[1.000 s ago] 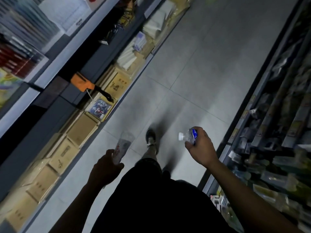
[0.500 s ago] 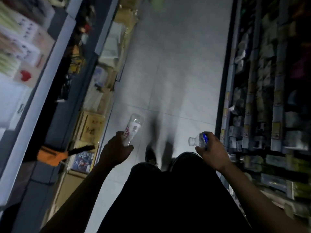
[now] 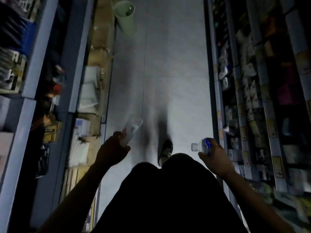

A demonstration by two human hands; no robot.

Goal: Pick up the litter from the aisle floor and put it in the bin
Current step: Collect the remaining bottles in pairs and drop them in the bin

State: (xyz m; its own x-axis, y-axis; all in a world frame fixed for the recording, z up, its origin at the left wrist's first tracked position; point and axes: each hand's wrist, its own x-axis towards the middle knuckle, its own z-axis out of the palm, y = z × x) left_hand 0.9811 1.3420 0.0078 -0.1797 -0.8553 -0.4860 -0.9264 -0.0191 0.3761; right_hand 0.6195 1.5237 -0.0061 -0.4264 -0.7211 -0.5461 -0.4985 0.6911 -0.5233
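My left hand [image 3: 112, 149] grips a clear plastic cup [image 3: 132, 127] with red print, its open end pointing forward over the floor. A small clear water bottle [image 3: 201, 146] with a white cap and blue label sits in my right hand [image 3: 214, 157], cap pointing left. A pale green bin [image 3: 125, 17] stands far ahead at the left side of the aisle, against the shelf base, with something small inside it. Both hands are held out at waist height, well short of the bin.
Grey tiled aisle floor [image 3: 168, 64] runs straight ahead between a left shelf unit [image 3: 75, 64] fronted by cardboard boxes [image 3: 101, 39] and white packs, and a right shelf unit [image 3: 244, 81] of small goods. My shoe [image 3: 165, 151] is on the floor between my hands.
The view has swung to look straight down the aisle and moved forward; the green bin has come into view at the top. Both hands still hold their items.
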